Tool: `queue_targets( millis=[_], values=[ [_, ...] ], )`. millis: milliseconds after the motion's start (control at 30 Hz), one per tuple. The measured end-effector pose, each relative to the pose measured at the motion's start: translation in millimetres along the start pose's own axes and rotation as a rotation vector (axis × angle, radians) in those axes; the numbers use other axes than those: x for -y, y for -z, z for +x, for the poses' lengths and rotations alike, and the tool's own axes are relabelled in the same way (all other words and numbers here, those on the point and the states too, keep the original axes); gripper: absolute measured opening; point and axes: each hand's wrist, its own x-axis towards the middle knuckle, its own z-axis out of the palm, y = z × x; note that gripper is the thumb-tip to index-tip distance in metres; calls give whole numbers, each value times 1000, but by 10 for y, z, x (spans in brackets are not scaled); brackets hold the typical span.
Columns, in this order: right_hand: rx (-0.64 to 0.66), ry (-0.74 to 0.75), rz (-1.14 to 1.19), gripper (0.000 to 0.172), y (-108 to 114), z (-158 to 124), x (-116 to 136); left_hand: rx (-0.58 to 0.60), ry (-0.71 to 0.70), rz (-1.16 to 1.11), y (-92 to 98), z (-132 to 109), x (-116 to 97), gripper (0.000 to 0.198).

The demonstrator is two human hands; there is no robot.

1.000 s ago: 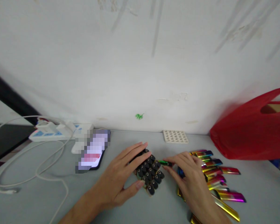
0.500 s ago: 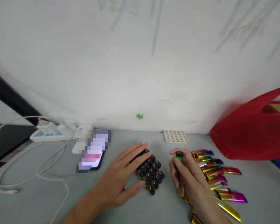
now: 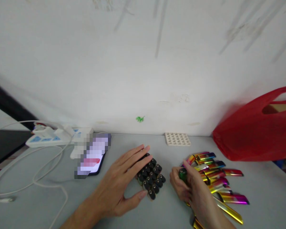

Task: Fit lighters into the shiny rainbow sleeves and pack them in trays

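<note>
Left hand (image 3: 118, 183), one: fingers spread, laid along the near-left side of the black-topped cluster (image 3: 154, 179), thumb at its lower edge. Right hand (image 3: 193, 190), one: fingers curled round a green piece (image 3: 183, 174), dark end showing above the grip; the rest is hidden in the palm.

Worktop (image 3: 164, 214), grey, under both. Shiny casings (image 3: 232, 198), several, gold, magenta and blue, lying loose to the right of the right fingers, some partly behind that hand. White cable (image 3: 3, 200), looped, well left of the left fingers. Phone (image 3: 95, 156), screen lit, left of and beyond the left thumb.

Farther off: white holed tray (image 3: 178, 139), beyond the right fingers; power strip (image 3: 47, 140), far left of the left fingers; red bag (image 3: 255, 136), past the casings. Wall (image 3: 133, 63), white, behind all.
</note>
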Motion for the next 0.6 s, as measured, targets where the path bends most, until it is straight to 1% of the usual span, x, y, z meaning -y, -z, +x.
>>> queue_targets(
  millis=[167, 267, 367, 467, 533, 600],
  values=[
    [-96, -49, 71, 57, 44, 8, -36, 3, -129, 18, 0, -12, -19, 73],
    [-133, -48, 20, 55, 85, 9, -80, -14, -165, 20, -24, -12, -13, 73],
    [-141, -29, -76, 54, 100, -4, -109, -34, -163, 3, -45, -13, -9, 74],
    [-119, -9, -128, 55, 78, -11, -102, -54, -76, -16, -42, -17, -13, 75],
    [-104, -21, -133, 58, 54, -2, -81, -70, 25, -64, -34, -21, -14, 78],
    [-94, -50, -122, 59, 32, 12, -57, -81, 130, -161, -38, -27, -12, 85]
  ],
)
